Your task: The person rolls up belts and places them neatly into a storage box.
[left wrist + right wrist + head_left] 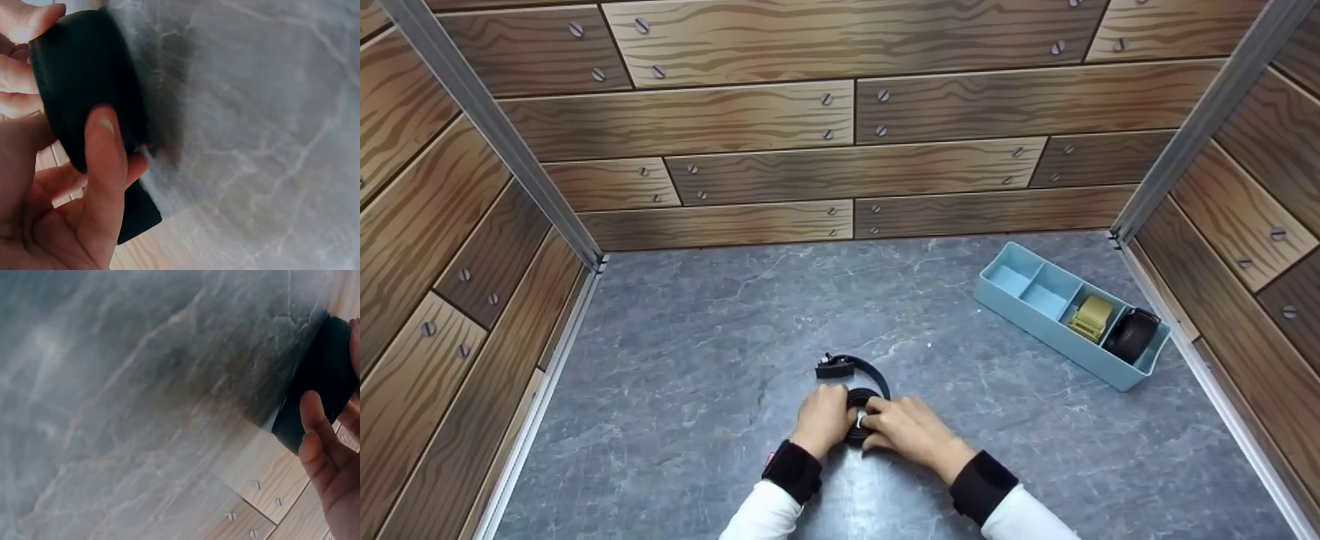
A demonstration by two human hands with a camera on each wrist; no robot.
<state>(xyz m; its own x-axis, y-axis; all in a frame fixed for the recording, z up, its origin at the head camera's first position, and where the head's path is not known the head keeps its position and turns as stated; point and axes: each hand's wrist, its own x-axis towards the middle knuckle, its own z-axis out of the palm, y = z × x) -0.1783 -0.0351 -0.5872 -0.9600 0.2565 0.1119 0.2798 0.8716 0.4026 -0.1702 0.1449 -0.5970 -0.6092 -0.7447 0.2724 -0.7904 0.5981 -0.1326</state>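
A black belt is wound into a coil between my two hands, low in the middle of the head view. Its loose end curves away to a buckle on the tabletop just beyond the coil. My left hand grips the coil's left side; in the left wrist view the thumb lies against the wide outer face of the belt. From the right, my right hand holds the same coil, fingers bent over its edge. The right wrist view shows fingertips pressed on the belt. My fingers hide part of the coil.
A light blue divided box stands at an angle on the right. Within it sit a yellow rolled strap and a dark rolled strap, each in its own compartment. Wood-patterned walls enclose the grey marbled tabletop.
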